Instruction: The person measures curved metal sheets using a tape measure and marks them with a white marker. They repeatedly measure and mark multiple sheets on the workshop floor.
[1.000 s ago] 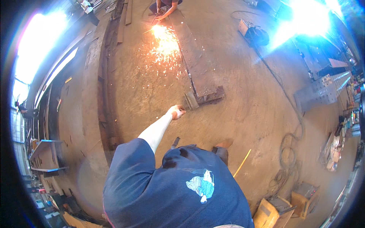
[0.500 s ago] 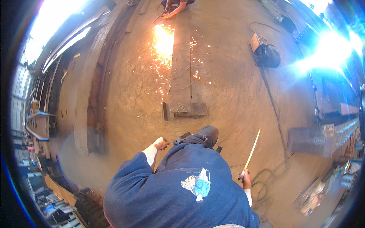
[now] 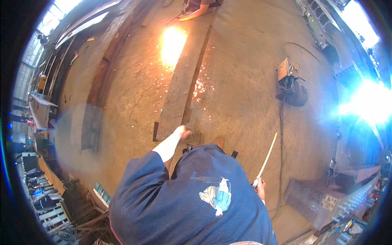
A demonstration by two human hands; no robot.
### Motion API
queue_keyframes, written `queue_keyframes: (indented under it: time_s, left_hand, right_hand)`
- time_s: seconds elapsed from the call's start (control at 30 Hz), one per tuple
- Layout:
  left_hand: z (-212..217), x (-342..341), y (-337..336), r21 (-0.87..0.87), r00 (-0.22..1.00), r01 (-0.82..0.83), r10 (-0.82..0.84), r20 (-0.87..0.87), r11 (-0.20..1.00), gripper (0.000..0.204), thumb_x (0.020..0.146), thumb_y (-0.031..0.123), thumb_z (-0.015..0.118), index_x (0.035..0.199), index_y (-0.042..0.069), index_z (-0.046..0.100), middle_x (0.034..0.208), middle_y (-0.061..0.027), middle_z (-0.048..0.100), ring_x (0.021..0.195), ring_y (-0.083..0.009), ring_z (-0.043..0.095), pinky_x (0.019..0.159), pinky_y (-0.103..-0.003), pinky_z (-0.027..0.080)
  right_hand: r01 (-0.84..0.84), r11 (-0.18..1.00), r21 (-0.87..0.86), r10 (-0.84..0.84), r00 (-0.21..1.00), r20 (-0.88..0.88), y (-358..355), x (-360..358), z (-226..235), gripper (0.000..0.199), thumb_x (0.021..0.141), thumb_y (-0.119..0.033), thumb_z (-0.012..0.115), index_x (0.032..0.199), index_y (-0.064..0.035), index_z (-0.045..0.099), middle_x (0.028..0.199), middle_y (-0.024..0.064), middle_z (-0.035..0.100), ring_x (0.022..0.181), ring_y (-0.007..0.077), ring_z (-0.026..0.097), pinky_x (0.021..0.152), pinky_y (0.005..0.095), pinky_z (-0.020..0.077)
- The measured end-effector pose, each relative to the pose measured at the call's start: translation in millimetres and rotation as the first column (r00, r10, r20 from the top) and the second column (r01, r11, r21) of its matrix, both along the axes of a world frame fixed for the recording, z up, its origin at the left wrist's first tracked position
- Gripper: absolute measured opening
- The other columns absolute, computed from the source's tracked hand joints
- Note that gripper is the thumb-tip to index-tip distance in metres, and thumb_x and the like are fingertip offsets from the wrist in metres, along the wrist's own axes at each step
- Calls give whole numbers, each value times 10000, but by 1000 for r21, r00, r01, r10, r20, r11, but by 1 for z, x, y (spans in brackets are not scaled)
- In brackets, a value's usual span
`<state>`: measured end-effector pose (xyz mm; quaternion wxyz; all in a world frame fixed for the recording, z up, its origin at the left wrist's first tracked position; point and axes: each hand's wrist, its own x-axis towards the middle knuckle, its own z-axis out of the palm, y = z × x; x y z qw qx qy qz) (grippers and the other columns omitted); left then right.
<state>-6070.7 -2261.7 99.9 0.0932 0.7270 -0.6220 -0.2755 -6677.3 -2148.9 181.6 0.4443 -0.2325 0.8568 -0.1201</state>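
I look down over my dark blue shirt at a dusty workshop floor. My left hand [image 3: 182, 132] is closed into a fist, arm stretched forward, over the near end of a long steel plate [image 3: 179, 90] lying on the floor. My right hand [image 3: 259, 185] hangs by my side gripping a long thin pale stick [image 3: 267, 157] that points forward and up. One shoe [image 3: 220, 141] shows in front of me.
At the far end of the plate another person [image 3: 200, 7] crouches, throwing bright sparks [image 3: 171, 45]. A welding machine [image 3: 290, 83] with cables stands to the right. A steel beam [image 3: 322, 196] lies at the lower right; racks and clutter line the left edge.
The view has swung and moved forward along the plate. My left arm has swung forward from my side to over the plate's end. My right hand still holds the stick.
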Motion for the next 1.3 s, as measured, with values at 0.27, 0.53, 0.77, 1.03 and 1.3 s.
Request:
queue_keyframes:
  time_s: [0.27,0.53,0.77,1.03,1.3]
  left_hand:
    - [167,-111,-269,161,979,-101,127,-161,982,401,872,428,670,931,39,748,794,-145,729,762,-346,711,767,-425,555]
    - [86,-162,-304,366,675,-711,729,114,600,693,859,608,592,1060,-44,711,1123,-288,673,1123,-395,642,961,-453,504]
    - [32,-256,-287,747,224,-646,975,-6,153,316,914,326,678,1041,45,747,884,-138,745,697,-219,722,621,-377,594]
    - [24,-289,-470,762,162,-636,986,-26,125,341,890,299,698,1064,6,714,808,-135,725,620,-229,683,550,-379,572]
    - [33,-154,-707,559,301,-753,937,-176,347,369,873,290,673,1092,-6,691,948,-136,739,769,-232,722,636,-380,579]
  right_hand:
    - [-454,891,-8,454,889,61,-185,-84,-38,752,805,-531,702,1193,110,638,996,249,703,926,315,661,798,440,511]
    - [-589,808,19,586,807,74,-487,-160,-37,733,800,-513,717,1170,116,646,986,248,707,918,307,670,782,437,514]
    - [-710,701,-67,709,704,-38,-784,-190,-37,491,806,-470,726,955,-8,652,734,83,650,462,169,530,389,332,370]
    - [-774,629,-70,775,631,-9,-1031,-134,-20,884,785,-500,763,1330,152,517,1239,291,641,1178,319,627,989,385,478]
    - [-693,720,-44,692,712,118,-1138,-42,1,861,795,-504,737,1280,179,538,1222,275,643,1100,325,639,921,407,495]
